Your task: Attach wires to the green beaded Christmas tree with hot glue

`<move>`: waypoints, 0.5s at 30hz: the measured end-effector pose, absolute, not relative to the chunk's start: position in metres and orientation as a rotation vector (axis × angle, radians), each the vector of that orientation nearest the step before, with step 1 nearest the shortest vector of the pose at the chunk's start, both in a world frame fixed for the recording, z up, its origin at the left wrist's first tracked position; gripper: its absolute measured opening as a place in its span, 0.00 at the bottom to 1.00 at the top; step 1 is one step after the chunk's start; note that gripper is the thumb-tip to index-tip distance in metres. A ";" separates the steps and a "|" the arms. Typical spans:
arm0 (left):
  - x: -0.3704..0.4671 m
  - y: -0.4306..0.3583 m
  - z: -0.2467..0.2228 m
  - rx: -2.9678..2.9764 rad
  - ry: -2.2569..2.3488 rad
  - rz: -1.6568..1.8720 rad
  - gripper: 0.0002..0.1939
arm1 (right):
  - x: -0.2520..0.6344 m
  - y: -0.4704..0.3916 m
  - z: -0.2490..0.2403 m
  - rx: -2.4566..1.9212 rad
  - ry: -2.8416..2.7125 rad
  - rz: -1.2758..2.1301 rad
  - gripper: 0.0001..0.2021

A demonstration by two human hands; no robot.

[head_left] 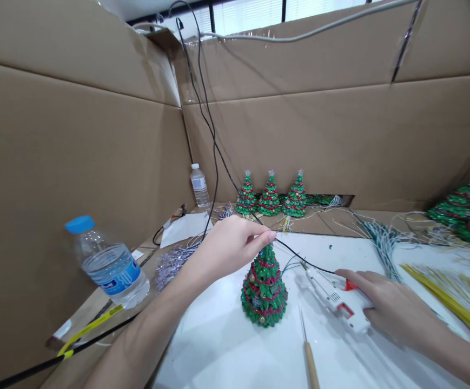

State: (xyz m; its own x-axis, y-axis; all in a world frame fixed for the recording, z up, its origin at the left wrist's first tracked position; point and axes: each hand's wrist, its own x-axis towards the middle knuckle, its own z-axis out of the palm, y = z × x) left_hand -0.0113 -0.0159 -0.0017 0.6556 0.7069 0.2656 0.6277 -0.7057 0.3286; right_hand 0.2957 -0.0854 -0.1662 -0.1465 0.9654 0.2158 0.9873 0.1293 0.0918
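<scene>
A small green Christmas tree [264,292] with red garlands stands upright on the white work surface. My left hand [237,243] is closed in a pinch right above its tip, which the fingers partly cover. A black cord [305,260] passes at those fingertips and bends there, appearing pinched. My right hand [397,302] is closed around a white glue gun [336,297] with a red trigger, its nozzle pointing toward the tree. Thin green wires lie by the nozzle. An awl [310,359] with a wooden handle lies between the tree and the glue gun.
Three finished-looking trees [269,197] stand at the back; more trees [468,210] lie at right. Bundles of green wires [383,246] and yellow wires [454,297] rest on the right. A large water bottle [115,270] and a smaller bottle [199,186] stand left. Cardboard walls [340,129] enclose the bench.
</scene>
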 end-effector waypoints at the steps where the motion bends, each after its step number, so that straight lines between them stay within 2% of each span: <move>1: -0.011 -0.016 -0.002 2.662 1.090 0.556 0.20 | 0.297 -0.085 -0.169 -1.992 -2.266 -0.292 0.37; 7: -0.012 -0.016 -0.002 2.671 1.087 0.567 0.21 | 0.301 -0.084 -0.181 -1.986 -2.180 -0.101 0.36; 15: -0.011 -0.017 -0.001 2.671 1.104 0.557 0.21 | 0.306 -0.085 -0.191 -1.888 -2.153 -0.101 0.36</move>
